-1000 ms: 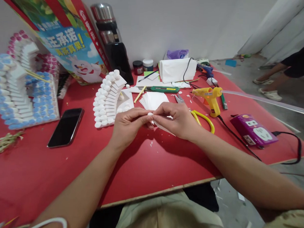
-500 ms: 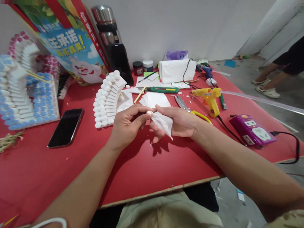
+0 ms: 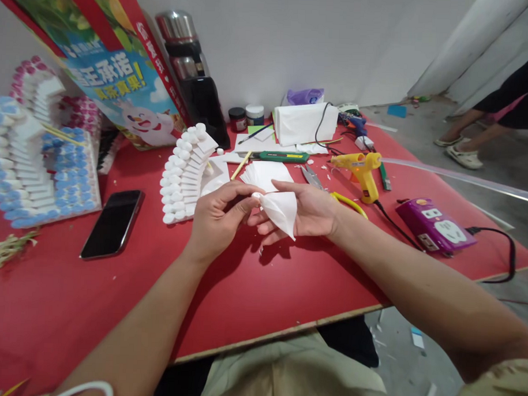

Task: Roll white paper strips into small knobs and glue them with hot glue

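Observation:
Between the thumb and forefinger of my left hand (image 3: 222, 217) is the gathered, rounded end of a thin white paper piece (image 3: 281, 210). The rest of the paper flares out to the right, coming to a point at the bottom. My right hand (image 3: 313, 211) lies open behind it, palm up and fingers apart; whether it touches the paper I cannot tell. Just beyond the hands lies a fanned stack of white paper sheets (image 3: 267, 174). Left of them stands a curved white model (image 3: 184, 175) edged with rounded white knobs.
A black phone (image 3: 112, 223) lies at left, near a blue-and-white model (image 3: 76, 174). To the right are pliers (image 3: 350, 204), a yellow glue gun (image 3: 363, 175) and a purple power strip (image 3: 436, 224). A green cutter (image 3: 283, 156) lies behind. Another person's legs (image 3: 483, 125) show beyond the table.
My right fingers have loosened and spread away from the paper, and its free part now flares wider. My left hand keeps its pinch on the gathered end.

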`<state>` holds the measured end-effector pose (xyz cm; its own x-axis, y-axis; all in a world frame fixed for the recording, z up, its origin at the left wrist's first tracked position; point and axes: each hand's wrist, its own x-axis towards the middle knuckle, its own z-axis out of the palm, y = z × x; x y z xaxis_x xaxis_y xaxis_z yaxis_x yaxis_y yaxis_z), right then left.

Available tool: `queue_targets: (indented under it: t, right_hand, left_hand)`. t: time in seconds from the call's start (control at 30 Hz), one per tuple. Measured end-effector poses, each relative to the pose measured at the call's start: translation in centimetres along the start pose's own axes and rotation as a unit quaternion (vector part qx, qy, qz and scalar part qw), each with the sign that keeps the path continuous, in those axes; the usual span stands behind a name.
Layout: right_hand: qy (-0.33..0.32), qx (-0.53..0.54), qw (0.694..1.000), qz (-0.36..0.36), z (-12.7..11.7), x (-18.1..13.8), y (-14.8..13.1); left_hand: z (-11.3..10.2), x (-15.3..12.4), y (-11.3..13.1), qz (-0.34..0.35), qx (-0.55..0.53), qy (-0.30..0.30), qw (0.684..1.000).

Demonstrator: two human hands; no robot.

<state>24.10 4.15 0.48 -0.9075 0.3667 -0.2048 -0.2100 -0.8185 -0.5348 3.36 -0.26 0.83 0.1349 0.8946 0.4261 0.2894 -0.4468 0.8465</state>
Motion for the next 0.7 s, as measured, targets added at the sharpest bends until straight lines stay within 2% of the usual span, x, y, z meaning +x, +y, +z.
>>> queue_targets:
  t: [0.13, 0.33, 0.47, 0.57, 0.63, 0.7]
  right_hand:
    - [0.013, 0.033, 0.999, -0.008, 0.3, 0.2, 0.4]
    - [0.054, 0.048, 0.997, -0.023, 1.6, 0.1, 0.5]
    - [0.061, -0.047, 0.995, -0.059, 1.7, -0.1, 0.7]
    - [0.071, -0.145, 0.982, -0.099, 1.6, -0.3, 0.9]
    - [0.104, -0.228, 0.959, -0.130, 1.6, -0.4, 1.0]
    - [0.159, -0.320, 0.918, -0.171, 1.8, -0.5, 1.2]
  left_hand:
    - [0.1, 0.1, 0.2, 0.015, -0.006, -0.020, 1.000]
    - [0.2, 0.0, -0.2, -0.006, -0.029, -0.020, 0.999]
    - [0.4, -0.2, -0.2, -0.022, -0.028, -0.009, 0.999]
    - [0.7, -0.3, 0.0, -0.041, -0.032, 0.006, 0.999]
    - [0.9, -0.4, 0.0, -0.056, -0.041, 0.015, 0.997]
    - [1.0, -0.4, 0.0, -0.071, -0.055, 0.026, 0.996]
